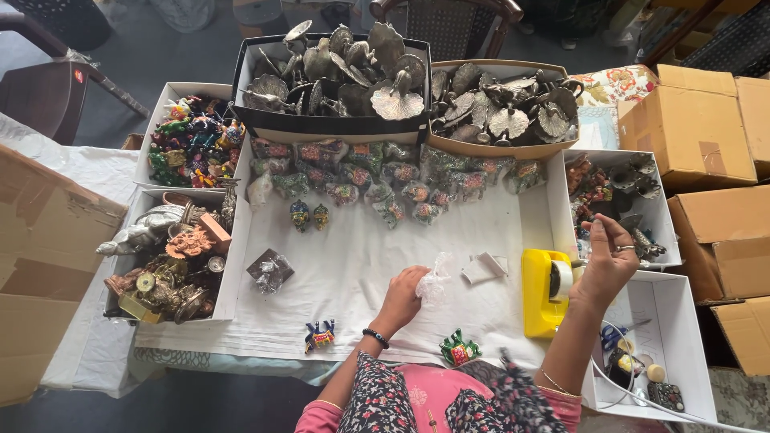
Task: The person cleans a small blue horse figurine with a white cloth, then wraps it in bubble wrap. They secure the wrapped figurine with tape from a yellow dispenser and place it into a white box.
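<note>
Plastic wrap (pixel 435 282) on white cloth, pinched by left hand (pixel 403 295). Right hand (pixel 607 261) lifted over yellow tape holder (pixel 542 290), fingers pinching tape end. Black box (pixel 333 124) full of grey metal shells. White box (pixel 164 108) holds colourful toys.

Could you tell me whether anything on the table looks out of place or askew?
Little stands out. A horse figurine pokes out over its box's edge at far left, and an elephant figurine and a green figurine sit at the table's near edge.
</note>
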